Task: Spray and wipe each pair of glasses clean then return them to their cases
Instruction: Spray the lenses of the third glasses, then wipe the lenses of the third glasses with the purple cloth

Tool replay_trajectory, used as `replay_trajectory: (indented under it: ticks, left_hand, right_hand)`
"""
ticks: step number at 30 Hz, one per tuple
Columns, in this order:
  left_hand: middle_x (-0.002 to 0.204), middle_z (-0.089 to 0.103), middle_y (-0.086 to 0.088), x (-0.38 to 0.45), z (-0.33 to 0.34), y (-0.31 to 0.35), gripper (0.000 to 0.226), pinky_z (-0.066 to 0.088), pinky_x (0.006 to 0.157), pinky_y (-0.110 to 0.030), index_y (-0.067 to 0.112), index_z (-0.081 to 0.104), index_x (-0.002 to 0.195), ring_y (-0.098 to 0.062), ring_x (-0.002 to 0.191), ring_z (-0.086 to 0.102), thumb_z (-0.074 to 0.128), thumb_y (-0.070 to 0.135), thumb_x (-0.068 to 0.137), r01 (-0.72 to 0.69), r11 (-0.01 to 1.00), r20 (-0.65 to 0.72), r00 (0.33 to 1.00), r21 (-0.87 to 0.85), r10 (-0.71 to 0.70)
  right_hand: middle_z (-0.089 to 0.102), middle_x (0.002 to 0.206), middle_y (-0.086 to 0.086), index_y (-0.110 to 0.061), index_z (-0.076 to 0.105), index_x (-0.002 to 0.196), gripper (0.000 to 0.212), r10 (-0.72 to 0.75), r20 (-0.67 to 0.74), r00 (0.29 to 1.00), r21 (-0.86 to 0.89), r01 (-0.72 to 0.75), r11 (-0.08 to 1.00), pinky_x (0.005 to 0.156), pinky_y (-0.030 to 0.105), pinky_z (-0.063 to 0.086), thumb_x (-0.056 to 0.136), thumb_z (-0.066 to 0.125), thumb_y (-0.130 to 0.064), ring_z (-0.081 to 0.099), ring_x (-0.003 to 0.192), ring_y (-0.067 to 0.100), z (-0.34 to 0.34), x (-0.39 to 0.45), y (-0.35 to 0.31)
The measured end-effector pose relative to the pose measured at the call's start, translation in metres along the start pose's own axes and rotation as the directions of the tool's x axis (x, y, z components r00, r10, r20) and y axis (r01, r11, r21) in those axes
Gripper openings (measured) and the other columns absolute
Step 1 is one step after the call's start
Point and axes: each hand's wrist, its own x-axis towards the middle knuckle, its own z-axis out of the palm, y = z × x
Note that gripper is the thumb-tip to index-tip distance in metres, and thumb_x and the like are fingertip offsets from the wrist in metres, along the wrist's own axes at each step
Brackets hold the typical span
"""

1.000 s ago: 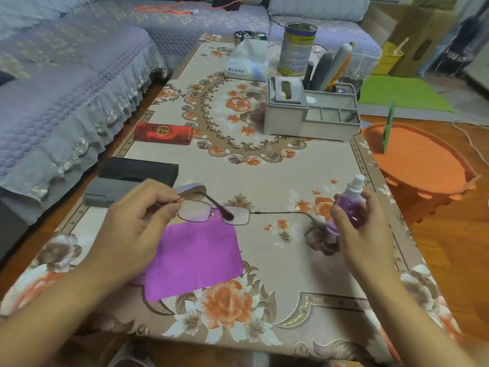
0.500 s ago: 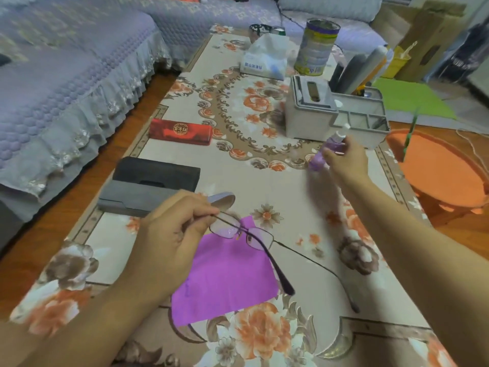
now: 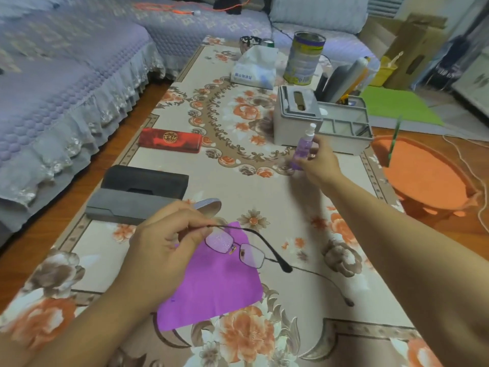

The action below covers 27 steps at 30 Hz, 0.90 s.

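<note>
My left hand (image 3: 164,245) pinches one temple of thin-framed glasses (image 3: 235,247), holding them above a purple cloth (image 3: 211,287) that lies flat on the table. Droplets show on the left lens. My right hand (image 3: 317,162) is stretched out to mid-table and grips a small purple spray bottle (image 3: 304,147) with a white nozzle, upright near the grey organiser. An open black and grey case (image 3: 137,194) lies left of the glasses. A red case (image 3: 169,140) lies shut farther back. A grey oval case end (image 3: 209,205) peeks out behind my left hand.
A grey tissue box and organiser (image 3: 320,123) stands mid-table, with a tissue pack (image 3: 254,68) and a tin can (image 3: 304,58) behind it. A purple sofa (image 3: 66,83) borders the left. An orange stool (image 3: 420,170) sits at the right table edge.
My right hand carried the spray bottle away from the glasses toward the organiser at mid-table. My left hand turned the glasses, so the lenses now tilt downward over the cloth.
</note>
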Motion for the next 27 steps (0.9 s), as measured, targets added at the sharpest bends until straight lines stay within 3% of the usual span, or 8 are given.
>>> replay_trajectory:
  ticks: [3,7,9,11,14,19,23,27]
  left_hand:
    - [0.087,0.066,0.010,-0.001,-0.002,0.006,0.027,0.042,0.071,-0.012,0.032,0.073,0.091,-0.015,0.084,0.063,0.072,0.005,0.087,0.023,1.000,0.022,0.999,-0.006,-0.023]
    - [0.092,0.069,0.009,-0.002,-0.010,0.018,0.029,0.049,0.076,-0.020,0.030,0.075,0.091,-0.014,0.091,0.066,0.072,0.002,0.087,0.099,0.992,0.065,0.994,-0.079,-0.094]
    - [0.093,0.071,0.007,-0.002,-0.020,0.021,0.030,0.051,0.079,-0.019,0.031,0.076,0.088,-0.013,0.092,0.068,0.072,0.001,0.087,0.155,0.979,0.073,0.987,-0.129,-0.146]
    - [0.092,0.073,0.006,0.000,-0.034,0.022,0.031,0.051,0.079,-0.014,0.031,0.076,0.086,-0.010,0.091,0.069,0.071,0.000,0.087,0.196,0.968,0.076,0.980,-0.158,-0.186]
    - [0.089,0.075,0.010,0.003,-0.052,0.018,0.030,0.050,0.078,-0.011,0.027,0.076,0.084,-0.004,0.085,0.069,0.071,-0.003,0.086,0.227,0.965,0.080,0.973,-0.131,-0.218]
    - [0.087,0.076,0.013,-0.002,-0.060,0.007,0.032,0.051,0.077,-0.012,0.023,0.077,0.085,-0.003,0.084,0.071,0.069,-0.008,0.087,0.220,0.975,0.110,0.970,-0.036,-0.214]
    - [0.087,0.077,0.007,-0.015,-0.066,0.004,0.033,0.056,0.080,-0.026,0.026,0.079,0.083,-0.012,0.087,0.072,0.073,-0.006,0.084,0.210,0.977,0.167,0.965,-0.040,-0.201]
    - [0.086,0.076,0.001,-0.024,-0.075,-0.002,0.025,0.057,0.079,-0.027,0.026,0.081,0.083,-0.017,0.084,0.072,0.076,0.002,0.080,0.249,0.960,0.199,0.955,-0.129,-0.221]
  right_hand:
    - [0.059,0.122,0.002,-0.018,0.041,0.146,0.068,0.024,-0.075,0.997,-0.042,-0.027,0.999,0.088,0.037,0.054,0.087,0.074,-0.013,0.062,0.103,0.022,-0.017,-0.023,0.007]
    - [0.064,0.116,0.001,-0.019,0.055,0.133,0.044,0.056,-0.063,0.996,-0.080,-0.061,0.995,0.062,0.026,0.050,0.092,0.058,-0.005,0.064,0.092,0.020,-0.042,-0.081,0.025]
    - [0.069,0.107,0.002,-0.017,0.066,0.116,0.026,0.028,0.004,1.000,-0.149,-0.027,0.989,0.056,0.021,0.048,0.093,0.058,-0.005,0.065,0.081,0.016,-0.051,-0.112,0.031]
    - [0.071,0.088,0.002,-0.018,0.069,0.098,0.015,0.032,0.121,0.992,-0.154,-0.013,0.988,0.057,0.026,0.049,0.093,0.061,-0.006,0.067,0.069,0.021,-0.058,-0.142,0.033]
    - [0.069,0.068,0.004,-0.018,0.069,0.088,0.008,0.010,0.363,0.932,-0.163,0.053,0.985,0.050,0.028,0.046,0.093,0.068,-0.011,0.062,0.053,0.020,-0.057,-0.174,0.022]
    - [0.071,0.078,-0.009,-0.020,0.072,0.086,0.011,-0.018,0.652,0.758,-0.257,0.244,0.935,0.061,0.013,0.046,0.089,0.070,-0.009,0.061,0.062,-0.002,-0.029,-0.202,-0.008]
    - [0.071,0.079,-0.008,-0.020,0.069,0.087,0.010,-0.075,0.725,0.685,-0.236,0.349,0.907,0.066,0.018,0.049,0.084,0.078,-0.016,0.065,0.072,0.005,-0.004,-0.224,-0.017]
    - [0.063,0.090,-0.009,-0.025,0.063,0.093,0.017,-0.178,0.734,0.656,-0.267,0.520,0.811,0.070,0.018,0.045,0.084,0.078,-0.023,0.058,0.079,0.004,0.005,-0.232,-0.012]
